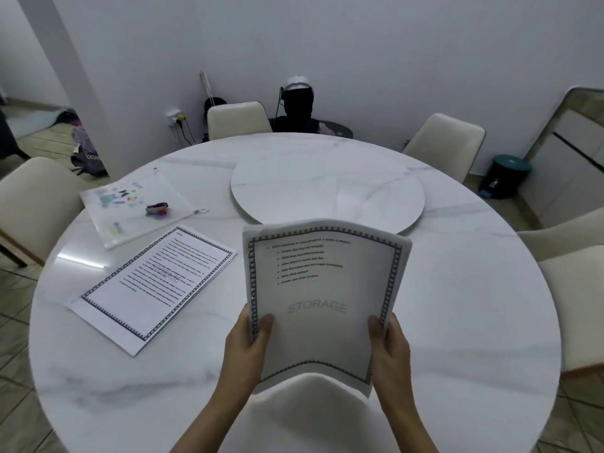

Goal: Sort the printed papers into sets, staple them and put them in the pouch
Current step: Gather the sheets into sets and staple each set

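- Partly, the held sheaf of printed papers is hidden: its lower edge is covered by a cream chair back, and its sheets cannot be counted.
- The sheaf is gripped at both lower sides above the near table edge, by the left hand and the right hand. Each thumb is pressed on the front, and the fingers are concealed behind the paper.
- A "STORAGE" watermark can be read; the bulleted lines are too blurred.
- Two lots of papers are counted: the sheaf and a second stack, laid flat on the marble table to its left.
- One translucent pouch is seen beyond that stack, with one small, blurred red stapler resting on it.
- One round turntable is set at the table's centre.
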The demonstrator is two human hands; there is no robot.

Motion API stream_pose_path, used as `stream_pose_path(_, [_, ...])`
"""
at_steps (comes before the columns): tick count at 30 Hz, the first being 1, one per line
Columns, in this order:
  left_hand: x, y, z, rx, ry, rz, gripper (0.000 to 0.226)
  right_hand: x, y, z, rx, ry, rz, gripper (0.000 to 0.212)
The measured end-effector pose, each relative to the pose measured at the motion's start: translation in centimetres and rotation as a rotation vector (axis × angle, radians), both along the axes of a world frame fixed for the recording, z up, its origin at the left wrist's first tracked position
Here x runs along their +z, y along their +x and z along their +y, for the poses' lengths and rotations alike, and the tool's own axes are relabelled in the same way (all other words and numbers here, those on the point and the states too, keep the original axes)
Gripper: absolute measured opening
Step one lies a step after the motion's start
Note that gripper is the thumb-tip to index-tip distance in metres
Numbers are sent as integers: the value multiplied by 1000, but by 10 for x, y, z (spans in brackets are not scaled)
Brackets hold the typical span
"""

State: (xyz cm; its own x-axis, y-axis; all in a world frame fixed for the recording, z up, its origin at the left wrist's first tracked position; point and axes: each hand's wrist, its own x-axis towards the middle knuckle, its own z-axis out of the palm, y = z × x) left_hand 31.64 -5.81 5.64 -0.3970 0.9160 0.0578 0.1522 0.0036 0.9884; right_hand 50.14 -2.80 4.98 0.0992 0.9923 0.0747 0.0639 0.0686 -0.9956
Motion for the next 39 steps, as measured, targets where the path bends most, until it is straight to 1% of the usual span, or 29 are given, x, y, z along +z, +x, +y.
stream_pose_path(4, [5,2,2,20,19,-7,13,5,-2,-2,-23,1,33,26])
stream_pose_path(8, [-13,2,-4,24,-60,1,17,-11,-3,-10,-43,-50,20,30])
stream_pose_path(11, [-16,1,-5,14,-78,26,17,-15,-1,-10,-31,-56,13,38])
stream_pose_path(12, [-14,0,-4,14,-74,29,16,-14,1,-8,-34,-58,11,36])
stream_pose_path(14, [-9,0,-1,20,-72,40,15,-9,4,-2,-32,-62,20,25])
stream_pose_path(16, [-7,-2,1,25,-79,78,16,-8,8,4,-22,-67,4,21])
stream_pose_path(19, [-10,-6,2,40,-116,132,18,-16,12,12,19,-90,-85,21])
stream_pose_path(22, [-25,-7,-2,38,-193,168,22,-33,12,15,51,-156,-192,24])
stream_pose_path(26, [-59,-8,-10,22,-339,207,14,-60,11,17,122,-278,-307,26])
stream_pose_path(29, [-79,-7,-15,34,-422,202,13,-77,13,18,173,-351,-394,16])
stream_pose_path(34, [-93,-4,-19,77,-519,195,11,-85,18,23,249,-388,-444,12])
stream_pose_path(37, [-95,-3,-20,108,-533,209,21,-88,20,28,271,-394,-464,15])
stream_pose_path(39, [-95,-3,-21,123,-528,195,23,-88,20,29,285,-395,-478,19])
